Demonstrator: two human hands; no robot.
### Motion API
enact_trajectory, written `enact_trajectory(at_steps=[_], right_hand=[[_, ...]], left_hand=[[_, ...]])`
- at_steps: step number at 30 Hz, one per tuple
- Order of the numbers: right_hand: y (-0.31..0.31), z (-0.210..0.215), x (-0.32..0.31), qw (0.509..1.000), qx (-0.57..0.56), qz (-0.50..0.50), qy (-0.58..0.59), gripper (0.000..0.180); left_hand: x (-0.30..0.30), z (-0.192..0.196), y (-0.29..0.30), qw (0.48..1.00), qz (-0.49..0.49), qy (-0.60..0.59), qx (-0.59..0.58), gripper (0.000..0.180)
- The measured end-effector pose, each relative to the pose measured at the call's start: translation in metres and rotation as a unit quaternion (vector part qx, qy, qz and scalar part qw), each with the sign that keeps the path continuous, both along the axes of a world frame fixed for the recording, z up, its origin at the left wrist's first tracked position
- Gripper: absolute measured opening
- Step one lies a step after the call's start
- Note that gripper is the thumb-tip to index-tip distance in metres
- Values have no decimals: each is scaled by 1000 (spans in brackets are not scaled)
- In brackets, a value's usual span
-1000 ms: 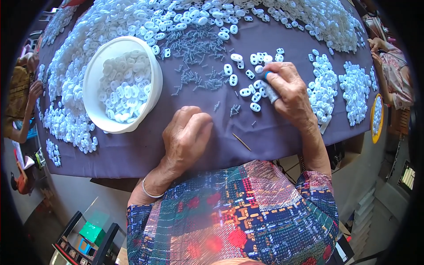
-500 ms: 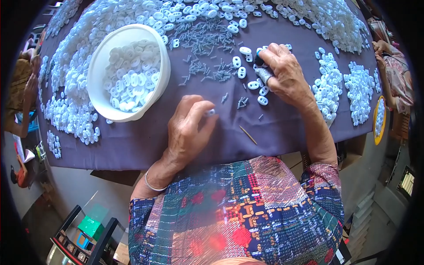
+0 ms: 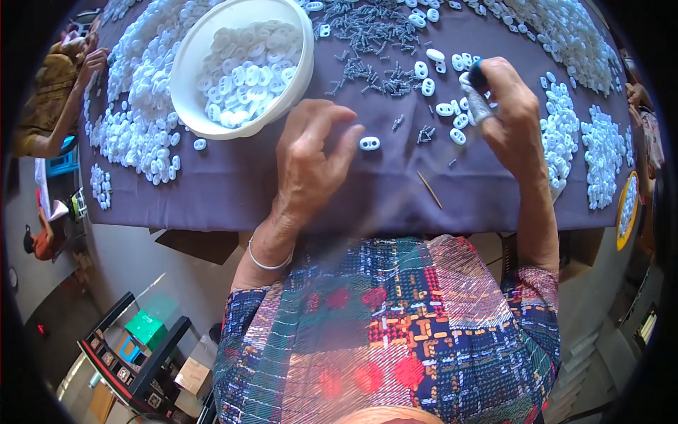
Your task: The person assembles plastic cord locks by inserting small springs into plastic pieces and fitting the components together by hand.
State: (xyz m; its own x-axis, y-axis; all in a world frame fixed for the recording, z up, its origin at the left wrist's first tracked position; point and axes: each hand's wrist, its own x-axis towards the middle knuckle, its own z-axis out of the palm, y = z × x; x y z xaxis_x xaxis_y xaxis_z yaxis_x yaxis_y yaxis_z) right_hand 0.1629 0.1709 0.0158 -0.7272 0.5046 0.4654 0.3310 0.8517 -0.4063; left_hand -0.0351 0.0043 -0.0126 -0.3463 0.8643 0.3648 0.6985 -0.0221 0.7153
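A table (image 3: 233, 191) draped in purple cloth fills the upper half of the view, strewn with white plastic pieces; thick drifts of them lie at 10 o'clock and from 1 to 3 o'clock. A white bowl (image 3: 185, 85) at 11 o'clock holds more of the same pieces. Small dark screws (image 3: 367, 35) are scattered at 12 o'clock, and a thin wooden stick (image 3: 429, 190) lies on the cloth near centre. Below the table edge, grey floor shows at 8 o'clock with a dark rack and a green box (image 3: 146, 326).

The left hand (image 3: 311, 159) rests on the cloth, fingers loosely spread and holding nothing, its fingertips just beside a single white two-hole piece (image 3: 369, 143). The right hand (image 3: 512, 113), at 1 o'clock, is closed around a tool with a blue top (image 3: 477, 88); most of the tool is hidden in the fist, so its kind cannot be told.

At 9 o'clock another person's arm (image 3: 70, 92) reaches toward the table, mostly cut off by the rim. The far table edge is cropped.
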Motion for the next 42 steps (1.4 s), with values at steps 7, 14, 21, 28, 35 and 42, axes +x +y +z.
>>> enact_trajectory(at_steps=[7,14,21,28,35,42], right_hand=[[-33,0,22,973,-216,53,57,31],[-50,-3,42,967,-252,17,40,28],[-54,-11,60,964,-259,-29,55,31],[-58,-24,62,941,-319,-80,86,30],[-65,-22,60,841,-509,-80,164,25],[-62,-5,53,780,-614,-55,110,21]], left_hand=[[1,1,0,995,-63,63,-32,18],[2,7,-4,993,-82,52,-62,19],[8,21,-1,986,-83,134,-60,18],[65,16,35,964,-212,155,-52,22],[73,2,42,959,-235,148,-63,19],[56,23,22,958,-184,-161,-153,15]])
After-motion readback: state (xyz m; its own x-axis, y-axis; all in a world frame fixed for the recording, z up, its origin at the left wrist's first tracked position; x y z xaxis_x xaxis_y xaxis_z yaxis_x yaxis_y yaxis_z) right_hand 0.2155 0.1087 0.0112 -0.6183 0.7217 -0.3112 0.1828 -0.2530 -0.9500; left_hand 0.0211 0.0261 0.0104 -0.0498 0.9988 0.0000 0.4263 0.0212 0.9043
